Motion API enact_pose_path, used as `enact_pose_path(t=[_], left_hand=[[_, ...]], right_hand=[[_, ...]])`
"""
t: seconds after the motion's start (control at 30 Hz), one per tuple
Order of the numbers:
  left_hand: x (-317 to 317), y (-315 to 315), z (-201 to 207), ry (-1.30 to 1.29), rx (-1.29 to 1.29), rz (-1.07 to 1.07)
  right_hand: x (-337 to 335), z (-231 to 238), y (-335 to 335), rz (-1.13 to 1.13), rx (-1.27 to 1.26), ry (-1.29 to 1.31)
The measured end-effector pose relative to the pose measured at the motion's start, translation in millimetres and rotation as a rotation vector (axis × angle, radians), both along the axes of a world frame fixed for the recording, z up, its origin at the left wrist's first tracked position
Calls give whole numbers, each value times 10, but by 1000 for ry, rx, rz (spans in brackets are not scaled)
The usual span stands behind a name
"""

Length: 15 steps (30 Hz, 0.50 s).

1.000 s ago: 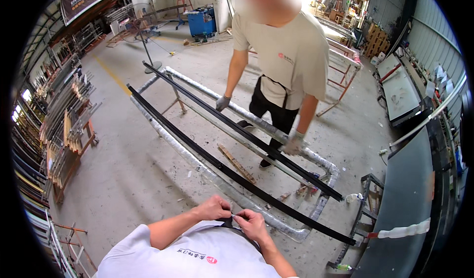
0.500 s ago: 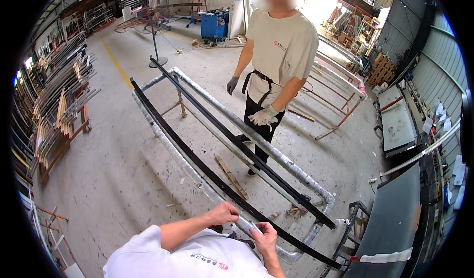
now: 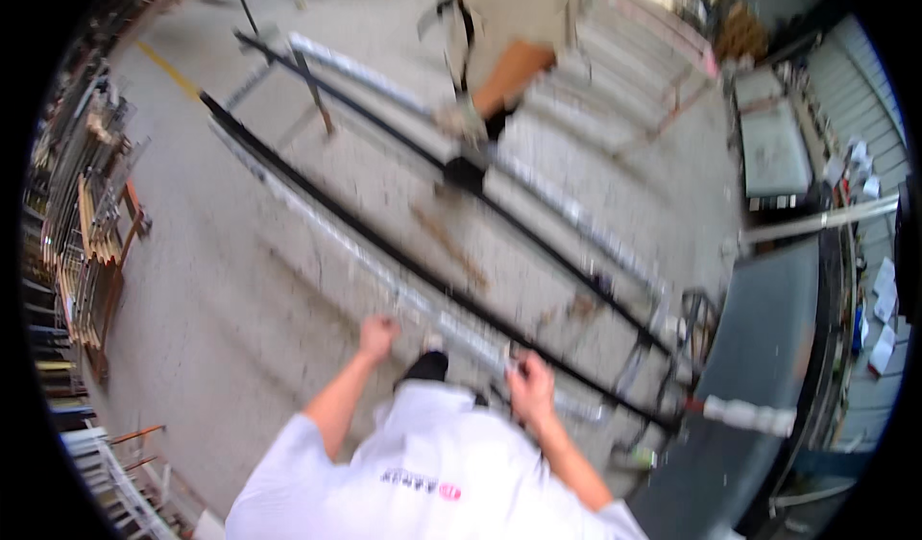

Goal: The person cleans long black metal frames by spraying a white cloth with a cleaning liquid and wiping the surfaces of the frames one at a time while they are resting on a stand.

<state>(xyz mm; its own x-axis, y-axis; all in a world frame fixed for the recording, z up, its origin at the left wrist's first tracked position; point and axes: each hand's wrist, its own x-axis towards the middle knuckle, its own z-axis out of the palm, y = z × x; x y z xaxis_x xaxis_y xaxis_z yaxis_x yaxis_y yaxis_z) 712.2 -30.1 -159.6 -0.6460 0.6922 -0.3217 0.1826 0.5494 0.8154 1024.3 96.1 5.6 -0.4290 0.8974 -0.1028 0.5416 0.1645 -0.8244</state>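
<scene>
My left hand [image 3: 379, 336] is off the rack, above the floor, its fingers curled; blur hides whether anything is in them. My right hand [image 3: 530, 384] is at the near wrapped rail [image 3: 336, 235] of the rack, fingers closed, and what they pinch cannot be made out. Along that rail lies a long black profile [image 3: 384, 249]. A second black profile [image 3: 384, 135] crosses the rack farther off, roughly parallel to it. Beyond the rack stands another person, whose pale-gloved hand [image 3: 459, 122] hangs near the far side.
A wood strip [image 3: 448, 244] lies on the floor under the rack. At my right stands a large grey panel [image 3: 759, 348] with a white-wrapped bar [image 3: 749, 415] in front. Racks of stacked profiles [image 3: 91, 223] line the left. A reddish metal stand [image 3: 663, 113] is behind the person.
My hands have parted: the left has come off the rail to the left, and the right stays by it. The view has tipped down and is blurred. The other person's gloved hand appears farther left.
</scene>
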Motion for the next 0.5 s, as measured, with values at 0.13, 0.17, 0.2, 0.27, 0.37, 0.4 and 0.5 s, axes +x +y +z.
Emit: enact_pose_path(t=[0.13,0.17,0.2,0.27,0.37,0.4,0.5], left_hand=[[-180,-225,-440,-244,-31,147],[-199,-264,-395,-218,-56,129],[-133,-254,-247,-198,-65,143],[-238,-98,-94,-155,-43,158],[-340,-117,-2,-46,-88,131],[-394,-98,-24,-81,-47,121],[-437,240,35,-21,107,77]], right_hand=[[-123,-208,81,-27,-33,-92],[-190,-145,76,-47,-86,-150],[-190,-209,68,-126,-182,-177],[-206,-356,37,-176,-201,-166],[-284,-501,69,-193,-196,-214],[-294,-595,85,-190,-149,-247],[-317,-761,271,-212,-115,-306]])
